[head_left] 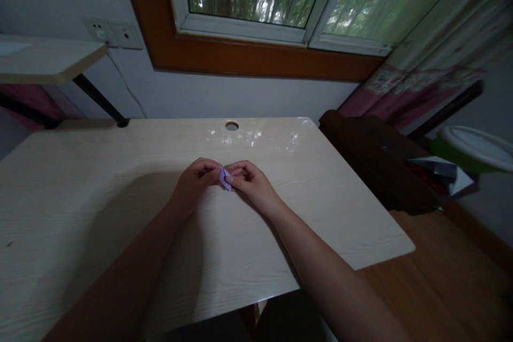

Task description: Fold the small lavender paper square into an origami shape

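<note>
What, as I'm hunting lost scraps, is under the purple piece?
Desk shows by the near edge of the purple piece; what's beneath is covered by it, the left hand and right hand.

Centre: purple piece is looking papery, matt | Middle: desktop is showing glossy wood grain | Upper right: curtain is looking cloth-like

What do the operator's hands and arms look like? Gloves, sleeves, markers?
Left hand and right hand: bare, no gloves. Left forearm and right forearm: no sleeves in view. No watch, bracelet, cables or markers visible.
</note>
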Demonstrator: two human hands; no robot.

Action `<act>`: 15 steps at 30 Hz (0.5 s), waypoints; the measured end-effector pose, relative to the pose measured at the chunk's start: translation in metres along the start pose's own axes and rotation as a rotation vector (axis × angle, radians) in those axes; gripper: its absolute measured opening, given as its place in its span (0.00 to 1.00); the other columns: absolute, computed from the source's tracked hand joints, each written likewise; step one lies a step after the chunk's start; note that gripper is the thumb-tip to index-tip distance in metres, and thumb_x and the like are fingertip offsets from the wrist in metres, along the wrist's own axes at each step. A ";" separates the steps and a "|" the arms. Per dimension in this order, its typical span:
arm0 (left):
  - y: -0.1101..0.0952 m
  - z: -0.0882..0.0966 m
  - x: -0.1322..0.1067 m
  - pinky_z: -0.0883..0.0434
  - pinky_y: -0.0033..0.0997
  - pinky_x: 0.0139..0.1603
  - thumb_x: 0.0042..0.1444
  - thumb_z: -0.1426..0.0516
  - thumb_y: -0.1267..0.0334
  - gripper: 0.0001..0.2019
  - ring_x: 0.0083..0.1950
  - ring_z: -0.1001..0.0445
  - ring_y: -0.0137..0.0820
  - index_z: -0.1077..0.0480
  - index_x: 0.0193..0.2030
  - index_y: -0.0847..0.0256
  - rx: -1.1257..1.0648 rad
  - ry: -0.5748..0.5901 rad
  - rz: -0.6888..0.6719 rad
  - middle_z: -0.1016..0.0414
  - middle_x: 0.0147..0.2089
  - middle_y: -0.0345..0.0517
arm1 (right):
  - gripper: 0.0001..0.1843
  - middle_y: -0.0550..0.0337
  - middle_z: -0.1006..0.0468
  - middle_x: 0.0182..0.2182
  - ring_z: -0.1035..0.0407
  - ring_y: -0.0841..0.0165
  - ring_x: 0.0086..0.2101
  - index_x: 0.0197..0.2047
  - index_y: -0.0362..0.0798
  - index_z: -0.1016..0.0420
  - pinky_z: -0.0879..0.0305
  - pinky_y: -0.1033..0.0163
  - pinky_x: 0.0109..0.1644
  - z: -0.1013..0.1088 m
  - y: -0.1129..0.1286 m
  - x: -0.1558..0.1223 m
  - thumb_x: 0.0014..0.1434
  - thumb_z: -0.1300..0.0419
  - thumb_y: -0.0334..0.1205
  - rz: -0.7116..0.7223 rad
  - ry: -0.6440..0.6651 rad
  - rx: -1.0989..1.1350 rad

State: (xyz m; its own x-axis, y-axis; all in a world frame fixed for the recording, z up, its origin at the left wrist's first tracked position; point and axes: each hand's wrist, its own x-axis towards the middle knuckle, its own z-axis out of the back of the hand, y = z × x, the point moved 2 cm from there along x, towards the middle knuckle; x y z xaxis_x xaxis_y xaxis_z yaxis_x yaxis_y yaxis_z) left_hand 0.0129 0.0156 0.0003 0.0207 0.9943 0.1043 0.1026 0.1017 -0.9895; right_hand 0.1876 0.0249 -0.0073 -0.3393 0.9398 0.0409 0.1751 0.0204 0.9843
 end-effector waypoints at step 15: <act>0.000 -0.003 -0.002 0.23 0.31 0.41 0.54 0.37 0.62 0.07 0.42 0.23 0.30 0.28 0.34 0.62 -0.219 0.009 0.119 0.22 0.41 0.44 | 0.14 0.63 0.24 0.30 0.26 0.71 0.30 0.42 0.49 0.28 0.30 0.62 0.39 0.000 0.002 -0.002 0.54 0.32 0.43 0.024 -0.044 0.013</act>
State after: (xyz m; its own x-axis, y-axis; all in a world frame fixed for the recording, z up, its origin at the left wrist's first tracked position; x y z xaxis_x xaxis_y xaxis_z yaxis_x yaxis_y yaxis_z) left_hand 0.0154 0.0140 0.0001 0.0541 0.9985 -0.0101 0.3117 -0.0264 -0.9498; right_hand 0.1883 0.0230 -0.0052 -0.2936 0.9543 0.0568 0.1946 0.0015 0.9809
